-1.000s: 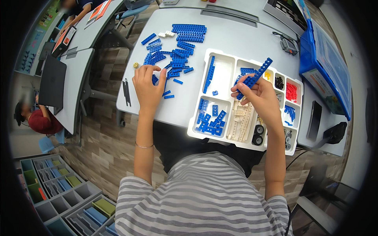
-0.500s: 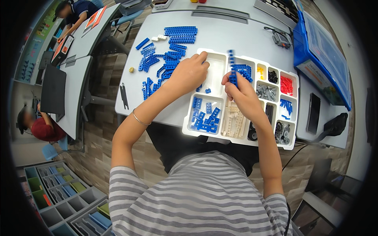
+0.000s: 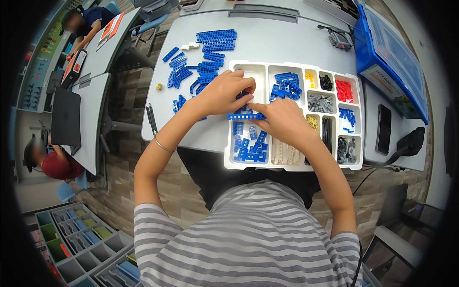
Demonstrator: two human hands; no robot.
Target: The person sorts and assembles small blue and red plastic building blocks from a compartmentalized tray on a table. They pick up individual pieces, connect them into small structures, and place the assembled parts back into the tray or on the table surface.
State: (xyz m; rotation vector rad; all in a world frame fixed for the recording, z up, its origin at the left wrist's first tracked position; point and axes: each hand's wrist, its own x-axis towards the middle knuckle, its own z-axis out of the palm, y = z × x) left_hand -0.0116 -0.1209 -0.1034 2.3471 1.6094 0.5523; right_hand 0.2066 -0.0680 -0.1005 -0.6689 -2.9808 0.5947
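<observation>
A long blue perforated beam (image 3: pixel 245 116) lies level between the thumb and fingers of my right hand (image 3: pixel 286 119), over the left side of the white sorting tray (image 3: pixel 266 66). Its index finger reaches toward my left fingertips. My left hand (image 3: pixel 224 93) is curled over the tray's upper left compartment, thumb and fingers closed together. Blue bits show right beneath those fingers, but what they pinch is mostly hidden. Below the beam, the lower left compartment holds several small blue pieces (image 3: pixel 251 152). More blue pieces (image 3: pixel 287 86) fill the upper middle compartment.
Blue beams (image 3: pixel 217 40) and other blue pieces lie across the table left of the tray. Red pegs (image 3: pixel 344 91), grey connectors (image 3: pixel 320 103) and blue pins fill compartments at right. Further right are a phone (image 3: pixel 383 129) and a blue bin (image 3: pixel 387 62). Two people sit at tables leftward.
My right hand has moved left and nearer, turning the blue beam from upright to level. My left fingers have curled down into the compartment, close to my right fingertips.
</observation>
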